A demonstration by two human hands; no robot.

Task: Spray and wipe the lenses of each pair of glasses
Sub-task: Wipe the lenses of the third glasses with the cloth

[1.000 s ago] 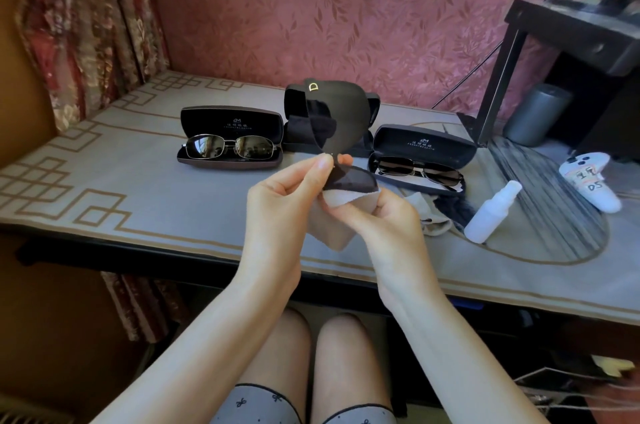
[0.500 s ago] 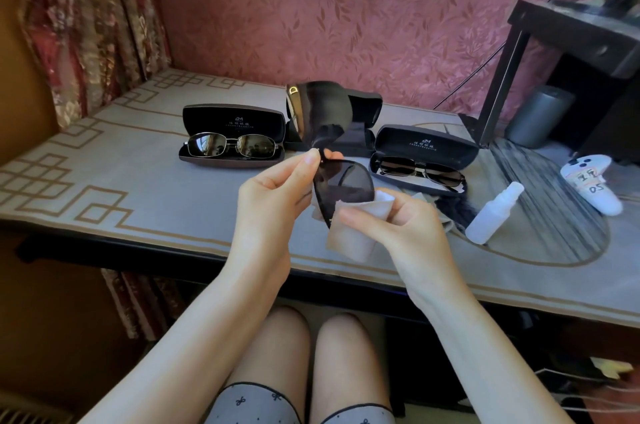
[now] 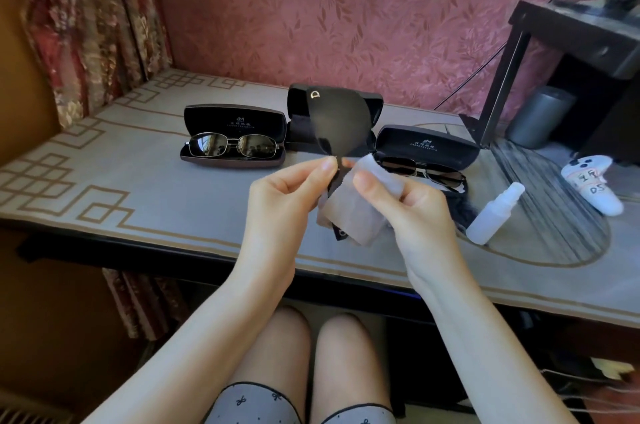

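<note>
My left hand [image 3: 280, 202] pinches the bridge of big black sunglasses [image 3: 337, 122], held upright above the table; one dark lens stands up, the other is hidden under a pale wiping cloth [image 3: 356, 212]. My right hand [image 3: 405, 205] grips that cloth, thumb pressed on it over the lower lens. A metal-framed pair [image 3: 233, 146] lies in an open black case [image 3: 235, 119] at the left. Another thin-framed pair [image 3: 424, 169] lies in an open case [image 3: 427, 146] at the right. A small white spray bottle [image 3: 493, 214] lies on its side right of my right hand.
An open black case [image 3: 372, 107] sits behind the held sunglasses. A dark pouch [image 3: 457, 207] lies by the bottle. A white controller [image 3: 594, 183], a grey cylinder [image 3: 538, 117] and a dark stand [image 3: 571, 43] crowd the right. The table edge [image 3: 173, 247] runs just before my knees.
The sunglasses turned so the lens with the gold logo stands upright. My right hand folded the cloth over the lower lens, which was bare half a second ago.
</note>
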